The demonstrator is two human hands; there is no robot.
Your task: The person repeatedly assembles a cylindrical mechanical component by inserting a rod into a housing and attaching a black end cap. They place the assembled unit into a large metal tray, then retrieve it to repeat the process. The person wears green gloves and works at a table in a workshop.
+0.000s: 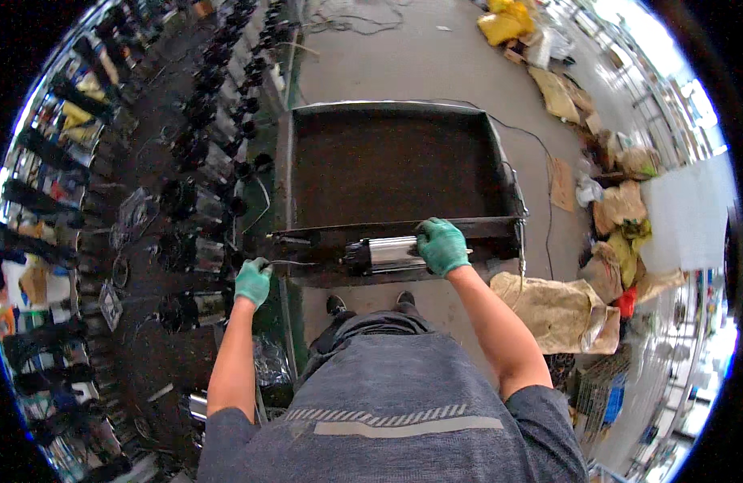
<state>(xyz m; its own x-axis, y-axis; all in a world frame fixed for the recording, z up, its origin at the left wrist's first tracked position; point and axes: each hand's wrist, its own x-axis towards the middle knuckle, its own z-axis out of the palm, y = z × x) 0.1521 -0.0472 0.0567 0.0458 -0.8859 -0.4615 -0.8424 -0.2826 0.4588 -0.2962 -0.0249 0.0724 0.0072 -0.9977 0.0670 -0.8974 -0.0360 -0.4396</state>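
Observation:
A silver motor-like cylinder [393,254] with a black end lies sideways on the dark ledge [323,278] in front of me. My right hand [444,246], in a green glove, is wrapped over its right end. From its black end a thin cable [293,262] runs left to my left hand [254,282], also gloved in green. The left fingers are closed on that cable. A small dark rod-like part [291,239] lies on the ledge just above the cable.
Beyond the ledge is a large rectangular metal tank [394,106] with a dark inside. Rows of similar black-and-silver units [198,201] stand on the left. Sacks [548,310] and cardboard [562,183] lie on the right. A cable [540,145] trails across the floor.

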